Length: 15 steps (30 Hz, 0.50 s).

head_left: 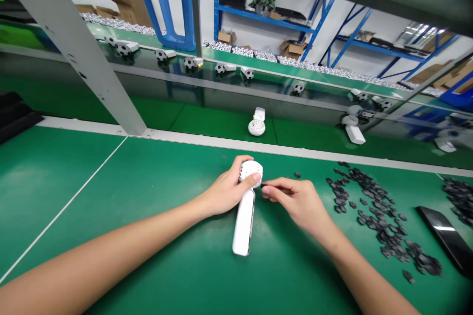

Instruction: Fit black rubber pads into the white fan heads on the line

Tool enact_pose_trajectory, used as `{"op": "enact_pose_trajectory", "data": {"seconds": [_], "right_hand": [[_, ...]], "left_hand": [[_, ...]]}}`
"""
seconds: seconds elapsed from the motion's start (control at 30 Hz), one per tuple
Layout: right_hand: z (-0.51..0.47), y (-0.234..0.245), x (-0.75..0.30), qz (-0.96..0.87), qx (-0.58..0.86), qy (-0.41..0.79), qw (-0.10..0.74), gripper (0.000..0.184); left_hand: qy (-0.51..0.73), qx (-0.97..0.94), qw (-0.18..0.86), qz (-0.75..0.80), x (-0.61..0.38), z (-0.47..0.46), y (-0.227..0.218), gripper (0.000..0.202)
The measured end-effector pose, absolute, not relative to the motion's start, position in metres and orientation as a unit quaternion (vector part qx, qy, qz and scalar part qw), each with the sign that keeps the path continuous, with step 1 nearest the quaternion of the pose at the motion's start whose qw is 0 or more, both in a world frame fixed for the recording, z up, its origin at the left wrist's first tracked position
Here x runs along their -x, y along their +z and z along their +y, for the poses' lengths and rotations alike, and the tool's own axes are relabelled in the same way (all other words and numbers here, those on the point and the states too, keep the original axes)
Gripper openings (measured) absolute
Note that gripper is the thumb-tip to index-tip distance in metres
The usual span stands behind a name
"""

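My left hand is closed around the round head of a white device with a long flat handle, its thumb across the top. The handle points toward me, low over the green table. At the right side of the head, my right hand pinches a small black piece; its tip is close to the head, and I cannot tell whether it touches. A single black piece lies just beyond my right hand. Farther right is a spread of loose black pieces, flat and angular.
A black phone-like slab lies at the right, near another black pile. Behind the table's pale edge, a green belt carries white devices. Football-patterned units line the strip beyond. A grey post stands at left.
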State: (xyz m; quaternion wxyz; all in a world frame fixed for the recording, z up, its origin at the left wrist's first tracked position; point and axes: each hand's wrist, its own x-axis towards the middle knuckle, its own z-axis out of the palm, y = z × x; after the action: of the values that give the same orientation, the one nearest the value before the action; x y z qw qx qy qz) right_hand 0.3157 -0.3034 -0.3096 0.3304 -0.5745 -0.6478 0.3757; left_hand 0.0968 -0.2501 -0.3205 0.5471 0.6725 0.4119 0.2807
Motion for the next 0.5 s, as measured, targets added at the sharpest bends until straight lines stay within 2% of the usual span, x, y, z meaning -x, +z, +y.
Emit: {"op": "enact_pose_trajectory", "data": {"seconds": [0.13,0.5], "right_hand": [[-0.3048,-0.3080,-0.3141,-0.642,0.563,0.381,0.355,0.024],[-0.3084,-0.3059,-0.3060,-0.697,0.575,0.289,0.317,0.021]], "left_hand": [[0.284,-0.678,0.545,0.403,-0.0967,-0.2497,-0.3228,0.056],[0.261,-0.685,0.543,0.410,-0.0978,-0.2524,-0.3212,0.060]]}}
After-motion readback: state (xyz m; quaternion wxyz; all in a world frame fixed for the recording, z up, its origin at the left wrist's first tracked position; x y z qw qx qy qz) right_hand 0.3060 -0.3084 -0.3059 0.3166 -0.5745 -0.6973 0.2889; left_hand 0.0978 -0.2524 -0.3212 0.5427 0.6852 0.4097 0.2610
